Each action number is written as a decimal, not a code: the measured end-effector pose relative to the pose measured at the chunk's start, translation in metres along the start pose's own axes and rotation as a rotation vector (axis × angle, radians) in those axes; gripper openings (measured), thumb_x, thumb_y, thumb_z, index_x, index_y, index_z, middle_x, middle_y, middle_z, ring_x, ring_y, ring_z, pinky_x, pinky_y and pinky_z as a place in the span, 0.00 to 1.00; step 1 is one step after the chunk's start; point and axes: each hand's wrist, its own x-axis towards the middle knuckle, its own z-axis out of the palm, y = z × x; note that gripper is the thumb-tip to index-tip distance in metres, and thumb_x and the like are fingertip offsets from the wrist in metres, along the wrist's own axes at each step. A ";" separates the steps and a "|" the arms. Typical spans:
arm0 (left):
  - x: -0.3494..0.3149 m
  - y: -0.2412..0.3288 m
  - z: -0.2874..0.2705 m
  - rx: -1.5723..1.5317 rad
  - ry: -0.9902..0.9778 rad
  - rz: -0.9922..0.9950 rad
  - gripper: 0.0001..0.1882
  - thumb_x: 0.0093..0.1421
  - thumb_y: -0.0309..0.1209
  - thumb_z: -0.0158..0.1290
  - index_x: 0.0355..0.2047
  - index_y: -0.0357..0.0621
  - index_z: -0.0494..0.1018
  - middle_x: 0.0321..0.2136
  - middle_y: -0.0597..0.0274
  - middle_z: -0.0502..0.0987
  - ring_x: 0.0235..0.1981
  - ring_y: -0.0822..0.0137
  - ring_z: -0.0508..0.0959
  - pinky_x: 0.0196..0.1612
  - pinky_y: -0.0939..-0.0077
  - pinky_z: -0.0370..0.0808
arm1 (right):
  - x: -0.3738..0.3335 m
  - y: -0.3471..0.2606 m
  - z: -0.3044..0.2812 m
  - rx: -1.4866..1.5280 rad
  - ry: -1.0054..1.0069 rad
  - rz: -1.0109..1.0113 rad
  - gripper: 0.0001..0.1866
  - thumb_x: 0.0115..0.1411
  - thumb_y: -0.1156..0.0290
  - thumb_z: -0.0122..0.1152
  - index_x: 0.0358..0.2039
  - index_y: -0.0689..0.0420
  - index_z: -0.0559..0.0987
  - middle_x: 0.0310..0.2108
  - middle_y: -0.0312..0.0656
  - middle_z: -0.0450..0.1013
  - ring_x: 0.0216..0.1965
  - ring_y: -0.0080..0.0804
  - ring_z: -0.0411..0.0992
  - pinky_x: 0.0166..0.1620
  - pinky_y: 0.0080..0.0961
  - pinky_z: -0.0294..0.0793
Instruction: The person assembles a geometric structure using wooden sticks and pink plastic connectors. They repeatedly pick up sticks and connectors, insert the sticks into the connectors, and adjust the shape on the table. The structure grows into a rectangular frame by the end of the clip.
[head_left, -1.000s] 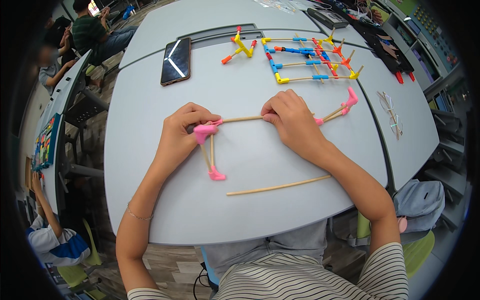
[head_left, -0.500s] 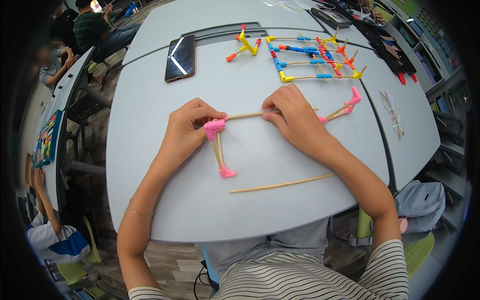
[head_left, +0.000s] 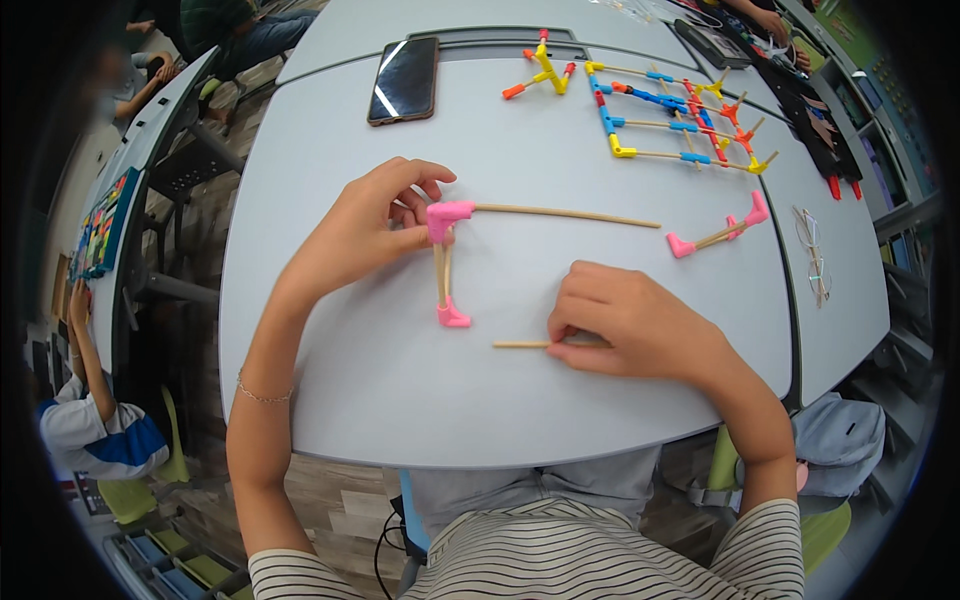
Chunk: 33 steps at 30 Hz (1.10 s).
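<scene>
My left hand [head_left: 375,225] is at a pink corner connector [head_left: 450,213], its thumb passing behind it and its index finger lifted off. From that connector a long wooden stick [head_left: 570,214] runs to the right. Two shorter sticks [head_left: 443,275] go down from it to a second pink connector [head_left: 454,315] on the table. My right hand [head_left: 630,320] pinches a loose wooden stick [head_left: 518,345] near the front; the stick's right part is hidden under the hand. Beyond the long stick's free end lies a separate piece of sticks and pink connectors [head_left: 720,233].
At the back are a phone [head_left: 404,82], a small yellow-and-red connector piece [head_left: 545,75] and a stick frame with blue, yellow and red connectors [head_left: 650,125]. Glasses [head_left: 815,260] rest on the right-hand table. Other people sit to the left, and a grey bag [head_left: 835,445] is at lower right.
My right hand has left the long stick and come down to the loose stick near the front, now pinching it. My left index finger has lifted off the connector.
</scene>
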 end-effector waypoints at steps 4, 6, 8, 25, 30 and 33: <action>-0.010 0.016 -0.032 0.013 -0.344 -0.157 0.31 0.49 0.29 0.71 0.51 0.40 0.69 0.30 0.65 0.77 0.33 0.74 0.77 0.41 0.77 0.76 | 0.000 0.007 -0.004 0.009 0.084 0.090 0.09 0.50 0.76 0.69 0.26 0.56 0.74 0.26 0.37 0.70 0.31 0.35 0.71 0.33 0.31 0.73; -0.014 0.016 -0.036 0.006 -0.509 -0.110 0.32 0.47 0.29 0.73 0.49 0.40 0.68 0.28 0.66 0.77 0.31 0.75 0.76 0.39 0.77 0.76 | 0.003 0.009 0.002 0.024 0.130 0.051 0.09 0.49 0.76 0.70 0.25 0.56 0.74 0.25 0.37 0.70 0.31 0.35 0.71 0.33 0.31 0.73; -0.012 0.019 -0.024 -0.021 -0.549 -0.120 0.30 0.46 0.31 0.74 0.47 0.43 0.71 0.25 0.70 0.77 0.26 0.77 0.75 0.34 0.80 0.74 | 0.007 0.011 0.009 0.027 0.167 0.014 0.10 0.49 0.76 0.70 0.25 0.56 0.74 0.25 0.37 0.70 0.30 0.35 0.71 0.32 0.31 0.72; -0.010 0.018 0.028 -0.166 -0.507 0.105 0.10 0.46 0.28 0.71 0.29 0.41 0.83 0.23 0.66 0.79 0.23 0.74 0.76 0.27 0.82 0.72 | 0.016 0.011 0.039 -0.136 0.194 -0.205 0.09 0.53 0.75 0.67 0.29 0.59 0.74 0.28 0.41 0.66 0.33 0.39 0.66 0.39 0.33 0.69; -0.007 0.031 0.029 -0.111 -0.548 0.072 0.08 0.47 0.27 0.70 0.28 0.42 0.83 0.22 0.65 0.79 0.21 0.73 0.77 0.27 0.79 0.73 | 0.015 0.007 0.040 -0.097 0.212 -0.153 0.10 0.54 0.70 0.67 0.29 0.60 0.73 0.28 0.40 0.66 0.33 0.38 0.66 0.39 0.34 0.69; -0.007 0.032 0.028 -0.092 -0.552 0.040 0.08 0.48 0.28 0.70 0.28 0.42 0.83 0.23 0.66 0.80 0.22 0.74 0.77 0.28 0.79 0.74 | 0.012 0.008 0.029 -0.018 0.197 -0.156 0.13 0.54 0.66 0.69 0.29 0.59 0.73 0.29 0.40 0.67 0.35 0.38 0.68 0.40 0.34 0.71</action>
